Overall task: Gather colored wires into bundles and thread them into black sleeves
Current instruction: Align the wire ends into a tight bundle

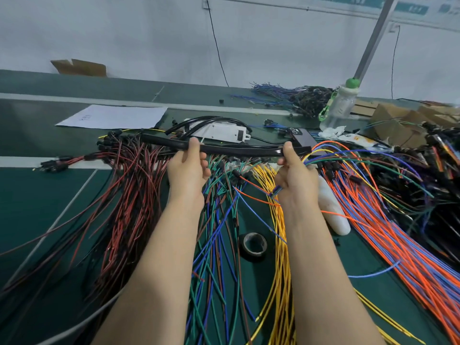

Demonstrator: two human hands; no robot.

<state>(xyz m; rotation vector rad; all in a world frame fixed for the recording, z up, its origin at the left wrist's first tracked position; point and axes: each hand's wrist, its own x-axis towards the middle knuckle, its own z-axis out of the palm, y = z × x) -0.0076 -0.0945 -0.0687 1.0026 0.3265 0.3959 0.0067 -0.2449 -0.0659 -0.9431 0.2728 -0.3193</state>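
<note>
Colored wires (280,257) in red, green, blue, yellow and orange sprawl in long heaps across the green surface (37,200), running from its far side toward the person. Raised above them, a black sleeve (236,150) lies crosswise to those heaps, its long axis left to right and slightly bowed, straight ahead of the hands. The left hand (188,170) grasps the sleeve left of its middle, fingers curled round it. The right hand (296,180) pinches its right end, a few blue wire tips showing at the palm. At that end a small bundle (331,155) of orange, blue, green and yellow strands fans off to the right; whether it sits inside the mouth cannot be told. Feeding would likely run along the sleeve's axis from the right, where the right hand is nearer, the left steadying the tube
</note>
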